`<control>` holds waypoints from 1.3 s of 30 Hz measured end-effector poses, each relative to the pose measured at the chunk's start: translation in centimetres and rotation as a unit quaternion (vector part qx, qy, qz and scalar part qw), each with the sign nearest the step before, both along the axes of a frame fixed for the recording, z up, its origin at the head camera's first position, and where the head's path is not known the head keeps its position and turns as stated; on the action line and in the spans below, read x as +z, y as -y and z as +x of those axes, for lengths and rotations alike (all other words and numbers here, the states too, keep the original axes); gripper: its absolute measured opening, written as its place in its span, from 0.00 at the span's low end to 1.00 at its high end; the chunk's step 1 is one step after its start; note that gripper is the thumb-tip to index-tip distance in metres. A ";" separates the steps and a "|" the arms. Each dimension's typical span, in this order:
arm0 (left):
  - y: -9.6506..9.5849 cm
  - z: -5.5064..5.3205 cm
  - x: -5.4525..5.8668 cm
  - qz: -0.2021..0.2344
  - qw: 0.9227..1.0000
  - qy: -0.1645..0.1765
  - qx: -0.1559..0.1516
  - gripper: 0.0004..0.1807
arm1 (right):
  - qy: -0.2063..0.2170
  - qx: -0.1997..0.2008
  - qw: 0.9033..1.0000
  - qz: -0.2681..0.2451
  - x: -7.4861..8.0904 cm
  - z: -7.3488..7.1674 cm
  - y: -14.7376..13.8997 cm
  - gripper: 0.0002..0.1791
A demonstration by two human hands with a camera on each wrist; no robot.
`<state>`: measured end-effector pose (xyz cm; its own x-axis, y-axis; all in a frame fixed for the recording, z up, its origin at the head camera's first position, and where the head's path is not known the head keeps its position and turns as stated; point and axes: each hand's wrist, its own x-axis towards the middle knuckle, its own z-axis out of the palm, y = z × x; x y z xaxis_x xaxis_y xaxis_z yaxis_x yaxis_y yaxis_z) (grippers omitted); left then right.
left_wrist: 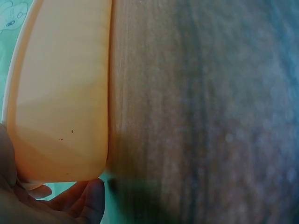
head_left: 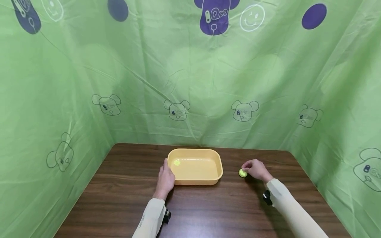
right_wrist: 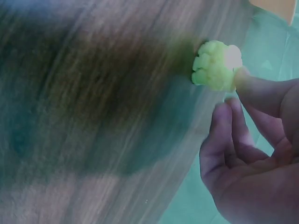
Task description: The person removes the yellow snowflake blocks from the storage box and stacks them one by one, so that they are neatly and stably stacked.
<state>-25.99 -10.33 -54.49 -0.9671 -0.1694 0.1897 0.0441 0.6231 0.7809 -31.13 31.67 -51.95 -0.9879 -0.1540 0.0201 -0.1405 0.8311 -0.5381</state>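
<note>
A pale orange-yellow plastic tub [head_left: 197, 181] stands on the brown table. My left hand [head_left: 166, 180] grips its left end; in the left wrist view the thumb is at the rim and the other fingers [left_wrist: 93, 200] lie against the outside of the end wall. To the right of the tub, my right hand [head_left: 256, 169] pinches a small yellow-green, bumpy, flower-shaped piece [head_left: 242, 173]. Seen from the right wrist, the thumb touches this piece [right_wrist: 216, 65]; how the index finger meets it is partly hidden. A similar yellow-green piece [head_left: 177, 162] lies inside the tub, at its left.
The wood-grain table [head_left: 214, 211] reaches back to a green cloth wall [head_left: 190, 79] with printed bear heads. More of this cloth hangs at the left and right sides. Each sleeve has a small black device [head_left: 267, 197] at the wrist.
</note>
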 end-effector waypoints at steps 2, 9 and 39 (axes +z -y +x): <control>0.0 0.0 0.0 -0.001 1.000 -0.001 0.002 0.31 | -0.006 -0.001 1.000 0.004 -0.2 0.0 0.0 0.04; -0.1 0.0 0.1 -0.005 1.000 -0.012 0.005 0.30 | -0.004 -0.008 1.000 0.002 -0.5 0.2 0.1 0.03; -0.1 -0.1 0.0 0.003 1.000 0.000 0.003 0.31 | 0.007 0.000 1.000 0.002 0.5 0.0 0.8 0.07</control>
